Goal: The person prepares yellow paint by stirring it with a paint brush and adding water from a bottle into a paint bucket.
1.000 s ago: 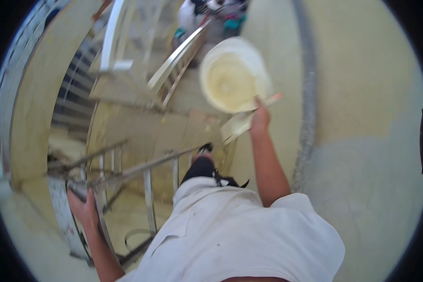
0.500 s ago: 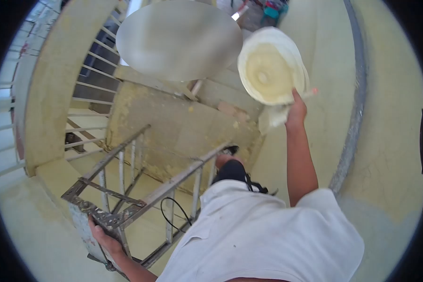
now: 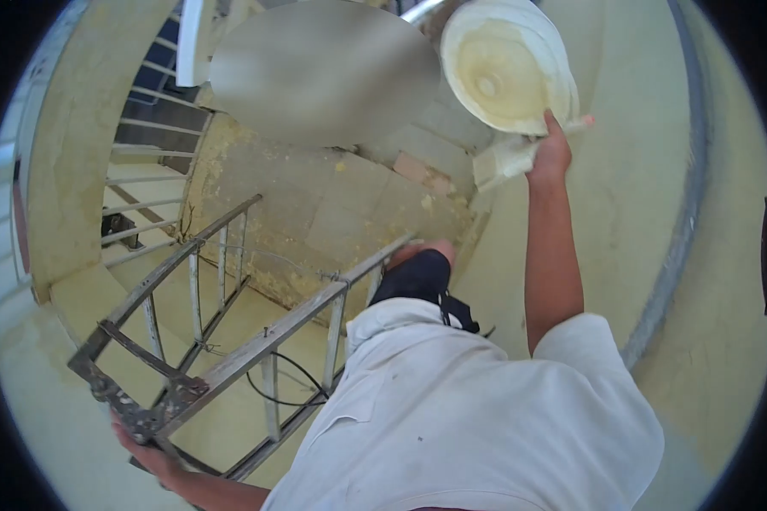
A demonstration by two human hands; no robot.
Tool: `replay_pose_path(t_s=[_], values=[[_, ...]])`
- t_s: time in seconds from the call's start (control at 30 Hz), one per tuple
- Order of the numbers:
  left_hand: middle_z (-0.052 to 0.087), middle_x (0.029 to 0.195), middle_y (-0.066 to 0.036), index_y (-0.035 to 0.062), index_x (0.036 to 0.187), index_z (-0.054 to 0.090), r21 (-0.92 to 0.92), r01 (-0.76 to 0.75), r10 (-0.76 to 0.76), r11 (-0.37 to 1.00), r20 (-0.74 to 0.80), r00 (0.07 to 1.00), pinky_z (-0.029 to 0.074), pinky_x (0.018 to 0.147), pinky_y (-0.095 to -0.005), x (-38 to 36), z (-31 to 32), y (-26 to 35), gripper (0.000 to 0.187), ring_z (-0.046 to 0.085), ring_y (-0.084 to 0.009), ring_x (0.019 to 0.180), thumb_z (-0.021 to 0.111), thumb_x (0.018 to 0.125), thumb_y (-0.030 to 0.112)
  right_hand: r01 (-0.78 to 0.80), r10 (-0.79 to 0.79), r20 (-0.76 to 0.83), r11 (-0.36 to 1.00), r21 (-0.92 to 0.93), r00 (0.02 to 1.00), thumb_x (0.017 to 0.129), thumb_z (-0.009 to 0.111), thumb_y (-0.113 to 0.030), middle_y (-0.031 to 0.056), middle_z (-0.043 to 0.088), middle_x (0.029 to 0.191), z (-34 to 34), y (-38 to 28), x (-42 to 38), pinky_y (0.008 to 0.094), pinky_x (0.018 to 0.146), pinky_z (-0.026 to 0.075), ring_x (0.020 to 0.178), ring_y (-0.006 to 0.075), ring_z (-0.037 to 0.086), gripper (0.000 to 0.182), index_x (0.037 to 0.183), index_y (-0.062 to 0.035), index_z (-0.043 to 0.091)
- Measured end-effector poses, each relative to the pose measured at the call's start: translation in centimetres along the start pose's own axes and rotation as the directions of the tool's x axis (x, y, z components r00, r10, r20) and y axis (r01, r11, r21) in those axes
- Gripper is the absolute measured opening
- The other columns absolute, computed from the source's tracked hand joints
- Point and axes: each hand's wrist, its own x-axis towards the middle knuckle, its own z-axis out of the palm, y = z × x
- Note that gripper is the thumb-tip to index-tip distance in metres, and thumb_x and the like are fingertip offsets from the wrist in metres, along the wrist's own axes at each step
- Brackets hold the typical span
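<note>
My right hand (image 3: 551,157) is closed on the rim of a white bowl-shaped container (image 3: 510,64), held out in front. Its inside is coated cream-yellow. A pale, flat piece (image 3: 498,163), perhaps part of a tool, sticks out to the left beneath this hand; a pink-tipped end shows on the right. Down at the lower left, my left hand (image 3: 149,451) grips the top end of a paint-spattered metal stepladder (image 3: 264,336). Some of its fingers are hidden behind the ladder's top.
A pale yellow wall (image 3: 605,196) with a grey pipe (image 3: 686,196) runs along the right. Railings (image 3: 149,153) and a thick cream post (image 3: 81,162) stand left. Below lies a stained floor (image 3: 315,196). A blurred grey oval hides the upper middle. A dark cable (image 3: 268,396) loops by the ladder.
The ladder's top and my left hand have shifted left and down in view. The container and my right hand have moved up and slightly right. Both hands keep their hold.
</note>
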Motion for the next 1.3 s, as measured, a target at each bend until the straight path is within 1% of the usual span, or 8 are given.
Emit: replay_pose_path(t_s=[0.17,0.37,0.43,0.73,0.93,0.97,1.07,1.3], values=[[0.029,0.139,-0.011,0.0110,0.138,0.024,0.443,-0.301,0.407,0.845,-0.167,0.898,0.027,0.103,-0.0341,1.4,-3.3,-2.5,0.049,0.033,-0.0226,0.124,0.033,0.094,0.030,-0.014,0.023,0.237,0.999,-0.040,0.971,0.079,0.062,-0.020,0.0125,0.060,0.100,-2.9,4.3,5.0,0.0321,0.074,0.047,0.085,0.0221,0.059,0.040,0.107,0.0086,0.055],[0.037,0.134,-0.013,0.0077,0.136,0.031,0.110,-0.468,0.479,0.877,-0.115,0.870,0.021,0.105,-0.0319,2.6,-3.7,-3.0,0.049,0.035,-0.0214,0.124,0.030,0.094,0.034,0.129,-0.012,0.199,0.798,-0.589,0.980,0.074,0.065,-0.021,0.0160,0.057,0.110,-6.2,6.1,2.5,0.0313,0.089,0.040,0.100,0.0232,0.054,0.053,0.112,0.0133,0.051],[0.040,0.133,-0.014,0.0024,0.131,0.038,0.768,-0.322,0.538,0.554,-0.035,0.842,0.021,0.105,-0.0305,1.9,-3.4,-3.2,0.052,0.036,-0.0213,0.123,0.034,0.093,0.037,0.075,0.120,0.355,0.869,-0.490,0.927,0.074,0.064,-0.018,0.0152,0.059,0.105,-6.0,7.0,1.5,0.0308,0.086,0.042,0.095,0.0222,0.057,0.046,0.109,0.0115,0.054],[0.051,0.118,-0.010,-0.0042,0.119,0.049,0.247,-0.382,0.432,0.890,-0.191,0.882,0.030,0.098,-0.0284,0.7,-1.5,-2.9,0.054,0.047,-0.0174,0.109,0.039,0.091,0.041,0.052,0.545,0.543,0.674,-0.737,0.638,0.073,0.068,-0.025,0.0129,0.063,0.083,4.4,14.3,-7.7,0.0322,0.067,0.047,0.072,0.0202,0.060,0.041,0.096,0.0084,0.059],[0.054,0.115,-0.018,0.0098,0.122,0.051,0.771,-0.280,0.440,0.573,-0.001,0.898,0.022,0.106,-0.0433,-2.4,0.2,0.9,0.035,0.048,-0.0319,0.110,0.038,0.092,0.023,0.196,0.668,0.643,0.621,-0.759,0.374,0.076,0.066,-0.025,0.0146,0.062,0.092,16.0,22.1,-10.3,0.0325,0.071,0.046,0.079,0.0199,0.059,0.044,0.101,0.0092,0.056],[0.056,0.109,-0.019,0.0028,0.110,0.058,0.903,-0.386,0.644,0.190,0.182,0.743,0.031,0.100,-0.0454,-2.5,0.2,0.0,0.038,0.050,-0.0374,0.101,0.032,0.091,0.024,0.205,0.677,0.654,0.625,-0.753,0.338,0.077,0.065,-0.024,0.0150,0.061,0.094,17.1,23.6,-10.7,0.0320,0.072,0.045,0.081,0.0196,0.059,0.044,0.103,0.0096,0.055],[0.052,0.115,-0.011,-0.0040,0.116,0.051,0.317,-0.356,0.421,0.879,-0.168,0.891,0.030,0.097,-0.0291,-1.9,0.7,-1.7,0.050,0.047,-0.0182,0.108,0.038,0.091,0.038,0.107,0.649,0.718,0.718,-0.688,0.251,0.079,0.064,-0.022,0.0156,0.060,0.099,21.0,27.7,-13.5,0.0317,0.077,0.044,0.087,0.0196,0.058,0.044,0.107,0.0099,0.053],[0.054,0.108,-0.019,-0.0039,0.106,0.055,0.616,-0.151,0.570,0.773,-0.571,0.590,0.035,0.094,-0.0395,-3.4,5.1,3.7,0.038,0.049,-0.0301,0.104,0.038,0.090,0.027,-0.180,0.676,0.634,0.724,-0.666,0.375,0.081,0.061,-0.017,0.0176,0.056,0.108,27.8,38.1,-17.8,0.0347,0.085,0.043,0.094,0.0254,0.056,0.047,0.114,0.0130,0.047]])
